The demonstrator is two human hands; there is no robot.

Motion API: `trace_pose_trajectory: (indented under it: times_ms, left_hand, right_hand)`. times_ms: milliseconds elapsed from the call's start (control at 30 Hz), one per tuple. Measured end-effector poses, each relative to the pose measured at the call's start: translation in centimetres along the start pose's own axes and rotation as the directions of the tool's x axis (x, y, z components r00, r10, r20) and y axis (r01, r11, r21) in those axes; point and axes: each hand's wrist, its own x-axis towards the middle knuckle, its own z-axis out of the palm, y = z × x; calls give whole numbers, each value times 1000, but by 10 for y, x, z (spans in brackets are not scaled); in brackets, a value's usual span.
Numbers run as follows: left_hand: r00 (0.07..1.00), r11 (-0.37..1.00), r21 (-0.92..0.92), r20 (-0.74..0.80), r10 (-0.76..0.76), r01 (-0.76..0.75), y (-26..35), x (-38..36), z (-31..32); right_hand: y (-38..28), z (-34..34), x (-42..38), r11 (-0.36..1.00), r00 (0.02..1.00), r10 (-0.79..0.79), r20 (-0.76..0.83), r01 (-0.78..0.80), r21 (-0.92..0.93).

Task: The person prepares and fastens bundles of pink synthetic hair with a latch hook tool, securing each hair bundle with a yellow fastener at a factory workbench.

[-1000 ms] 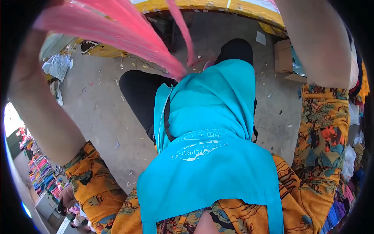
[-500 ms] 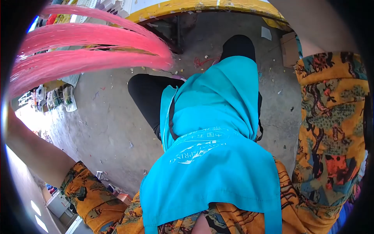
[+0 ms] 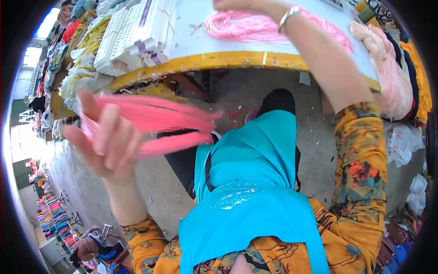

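Note:
My left hand (image 3: 109, 141) is raised at the left with a bright pink skein of thread (image 3: 159, 114) looped around it. The strands hang off to the right, above my lap, and are blurred by motion. My right hand (image 3: 246, 5) is at the top edge, over the tabletop, partly cut off by the frame, so its fingers cannot be made out clearly. Just beneath it a light pink skein (image 3: 242, 29) lies on the white table (image 3: 189, 41). A bracelet (image 3: 288, 19) is on my right wrist.
White stacked cards (image 3: 137, 34) stand on the table's left part, by its yellow edge (image 3: 200, 60). Pale pink skeins (image 3: 388, 77) hang at the right. Yarn bundles line the far left. A teal apron (image 3: 251, 182) covers my lap. A person (image 3: 91, 249) is at the lower left.
The view now takes in more of the table. My left hand has come into view with the bright pink skein, which hangs lower. My right hand has come into view over the table.

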Motion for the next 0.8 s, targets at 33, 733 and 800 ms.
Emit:
trace_pose_trajectory:
  times_ms: [33, 733, 800]
  left_hand:
    - [1000, 998, -68, -19, 6, -7, -9, -3, -1]
    - [911, 944, -322, 366, 191, -69, -27, -34, -47]
    - [935, 920, -382, 287, 209, -88, -30, -38, -47]
  right_hand:
    - [25, 28, -1, 969, 949, 123, 289, -178, 171]
    - [44, 37, -44, 495, 697, 549, 461, -716, 493]
    - [60, 41, -52, 794, 774, 560, 296, -604, 76]
